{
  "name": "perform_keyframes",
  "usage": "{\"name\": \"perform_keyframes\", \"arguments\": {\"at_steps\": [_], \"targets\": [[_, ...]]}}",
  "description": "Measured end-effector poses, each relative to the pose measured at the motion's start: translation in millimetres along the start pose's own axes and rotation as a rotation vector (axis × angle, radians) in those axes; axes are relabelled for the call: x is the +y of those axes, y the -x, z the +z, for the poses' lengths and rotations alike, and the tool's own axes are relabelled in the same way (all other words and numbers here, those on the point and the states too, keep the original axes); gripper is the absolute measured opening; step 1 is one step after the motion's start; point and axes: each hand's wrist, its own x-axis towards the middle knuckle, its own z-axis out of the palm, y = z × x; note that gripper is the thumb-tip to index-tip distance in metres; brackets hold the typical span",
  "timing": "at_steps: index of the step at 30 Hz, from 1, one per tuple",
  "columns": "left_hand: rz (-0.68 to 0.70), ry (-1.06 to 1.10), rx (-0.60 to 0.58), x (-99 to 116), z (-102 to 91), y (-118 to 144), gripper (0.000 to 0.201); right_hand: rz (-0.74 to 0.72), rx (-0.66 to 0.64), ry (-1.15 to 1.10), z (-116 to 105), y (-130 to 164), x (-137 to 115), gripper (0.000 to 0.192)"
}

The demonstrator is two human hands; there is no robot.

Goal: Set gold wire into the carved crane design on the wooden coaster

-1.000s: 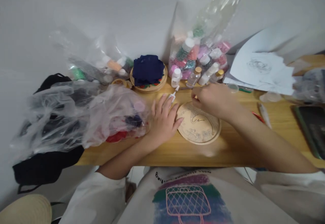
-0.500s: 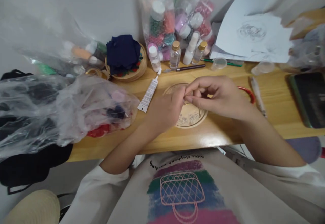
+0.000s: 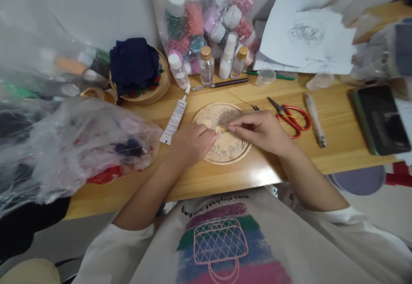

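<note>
A round wooden disc [image 3: 227, 154] with dark line drawings of waves and other patterns lies flat on the table. Over its left part is my left hand [image 3: 195, 143], fingers curled and thumb and forefinger pinched. My right hand [image 3: 262, 131] pinches at the disc's middle, thumb against forefinger. A small, thin, pale gold piece [image 3: 221, 128] shows between the two sets of fingertips; its kind is too small to tell. To the right, close to my right hand, rest scissors [image 3: 284, 111] with red handles. Left of the disc lies a white glue tube [image 3: 174, 123].
Behind the disc are a dark-handled tool [image 3: 231, 83] and several small bottles [image 3: 207, 67]. A plastic bag [image 3: 74, 146] spreads at left, beside dark blue cloth [image 3: 134, 65]. On the right lie a white pen-like tool [image 3: 315, 120] and a phone [image 3: 380, 120].
Both hands have come down closer to the disc, and the fingertips are slightly farther apart. The view has shifted, and more of the disc and the scissors shows.
</note>
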Motion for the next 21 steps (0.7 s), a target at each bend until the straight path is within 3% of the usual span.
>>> {"name": "perform_keyframes", "arguments": {"at_steps": [7, 14, 21], "targets": [[-0.017, 0.044, 0.013, -3.5, 1.7, 2.5, 0.030, -0.026, -0.045, -0.009, -5.4, 1.4, -0.3, 0.015], [-0.033, 0.135, 0.074, -1.2, 4.4, 2.3, 0.023, -0.051, -0.015, 0.169, -4.9, 1.1, -4.1, 0.013], [-0.039, 0.124, 0.009, 0.7, 0.9, 4.4, 0.021, -0.009, -0.012, 0.191, -6.2, 0.9, -8.2, 0.018]]}}
